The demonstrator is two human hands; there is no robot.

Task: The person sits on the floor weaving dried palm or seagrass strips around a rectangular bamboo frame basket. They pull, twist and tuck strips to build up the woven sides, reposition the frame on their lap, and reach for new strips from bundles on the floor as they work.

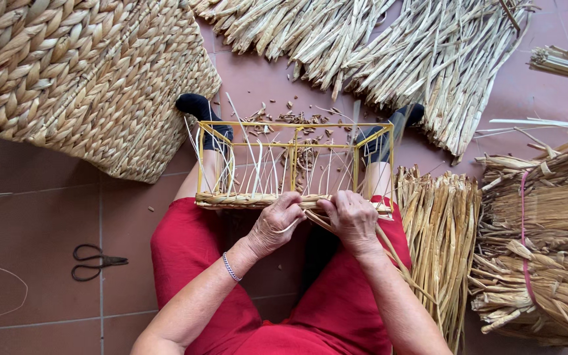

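A yellow wire frame [294, 125] shaped like a box rests on my knees, with thin upright strands [264, 171] and a woven band of dried straw [238, 199] along its near edge. My left hand [275, 223] pinches a straw strand [327, 223] at the band's middle. Right beside it, my right hand [354, 220] grips the same strand, which trails off to the lower right. I sit in red trousers with black socks.
A large woven straw basket [80, 72] lies at the upper left. Black scissors [96, 261] lie on the tiled floor at the left. Bundles of dried straw [540, 243] fill the right side, and loose straw [396, 46] spreads across the top.
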